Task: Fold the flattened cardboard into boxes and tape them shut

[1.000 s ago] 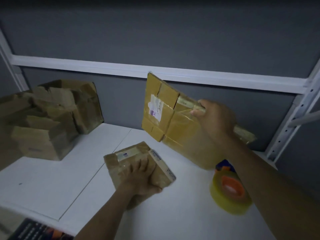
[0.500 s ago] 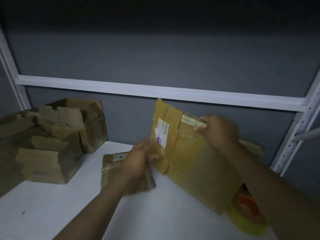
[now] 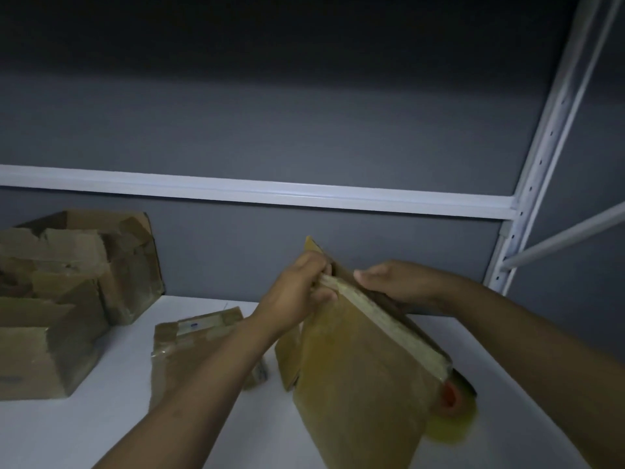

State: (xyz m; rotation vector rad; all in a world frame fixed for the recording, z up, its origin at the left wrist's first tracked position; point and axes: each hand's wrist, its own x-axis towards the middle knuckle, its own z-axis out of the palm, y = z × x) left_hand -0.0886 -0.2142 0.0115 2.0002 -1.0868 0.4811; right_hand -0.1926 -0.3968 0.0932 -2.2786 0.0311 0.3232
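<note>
- The flattened brown cardboard sleeve with glossy tape strips is held upright and tilted over the white shelf board, its lower end hidden below the frame.
- It is judged light and fairly stiff across its panels but willing to bend at the creases. The taped patches are likely slick, so bare cardboard is the better purchase.
- Hold is best taken at the top edge, one panel to each hand, so the sleeve can be pulled open into a tube. Worn, soft corners may be crushed if squeezed hard.
- The top edge is pinched near its upper corner by the left hand, fingers curled tight.
- The far panel is gripped by the right hand, fingers curled over the edge; a narrow gap is seen between the panels.
- The dark grey back wall is crossed by a white horizontal rail, and a white perforated metal upright stands at the right. The light is dim.
- Open, battered brown cardboard boxes are stacked at the left of the board.
- A small taped brown box lies beneath the left forearm.
- A yellow tape roll with an orange core is partly hidden behind the sleeve, within easy reach.
</note>
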